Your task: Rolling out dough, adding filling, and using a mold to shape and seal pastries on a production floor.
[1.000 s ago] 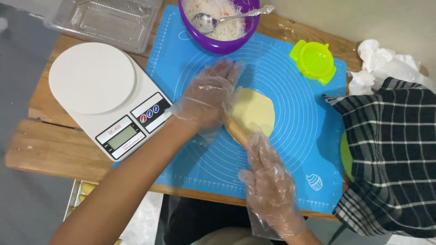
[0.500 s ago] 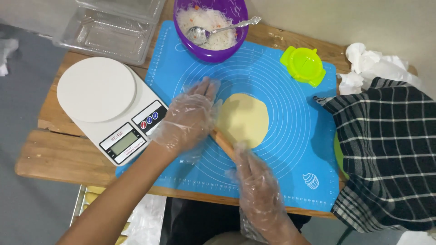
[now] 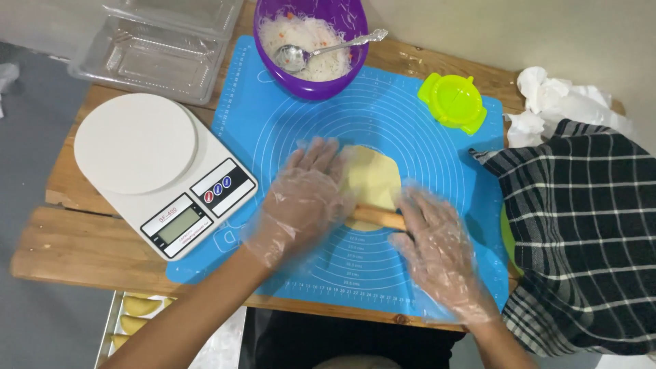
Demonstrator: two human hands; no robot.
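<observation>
A flat round of pale yellow dough (image 3: 372,176) lies in the middle of a blue silicone mat (image 3: 410,123). Across its near edge rests a small wooden rolling pin (image 3: 378,217). My left hand (image 3: 304,198), in a clear plastic glove, presses flat on the pin's left end and the dough's left side. My right hand (image 3: 437,249), also gloved, lies flat over the pin's right end. Both palms face down with fingers spread.
A white kitchen scale (image 3: 160,171) stands left of the mat. A purple bowl (image 3: 311,41) of white filling with a spoon sits at the back, a green dumpling press (image 3: 452,101) back right. A checked cloth (image 3: 581,232) covers the right side. Clear plastic boxes (image 3: 154,44) sit back left.
The pin has rolled toward me to the dough's near edge. Both hands came with it, and the right hand has moved up onto the pin's end.
</observation>
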